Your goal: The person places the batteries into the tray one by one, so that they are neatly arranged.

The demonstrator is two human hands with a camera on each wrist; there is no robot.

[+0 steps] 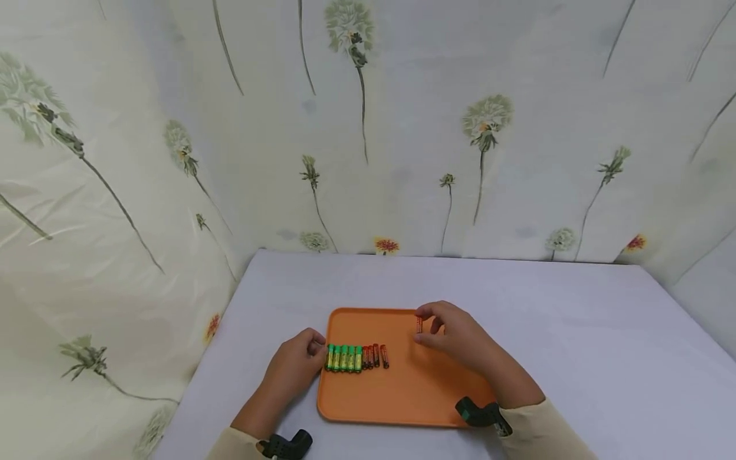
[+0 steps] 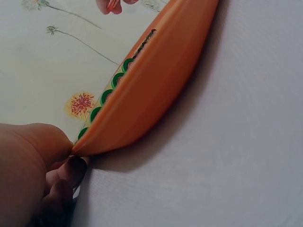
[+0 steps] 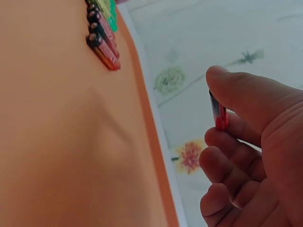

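Note:
My right hand (image 1: 460, 335) pinches a red and black battery (image 1: 419, 324) between thumb and fingers, above the right half of the orange tray (image 1: 397, 399). The right wrist view shows the same battery (image 3: 218, 112) held at both ends. At the tray's left edge, my left hand (image 1: 294, 363) grips the rim between thumb and fingers, as the left wrist view shows. Beside it lies a row of several green and yellow batteries (image 1: 344, 358), followed on the right by several red batteries (image 1: 369, 357). The rightmost red battery (image 1: 384, 356) lies slightly tilted.
The tray rests on a table (image 1: 575, 332) covered in white cloth. Behind and to the left hangs a pale sheet (image 1: 402, 128) printed with dandelions. Each wrist carries a black camera mount, such as the right one (image 1: 480, 414).

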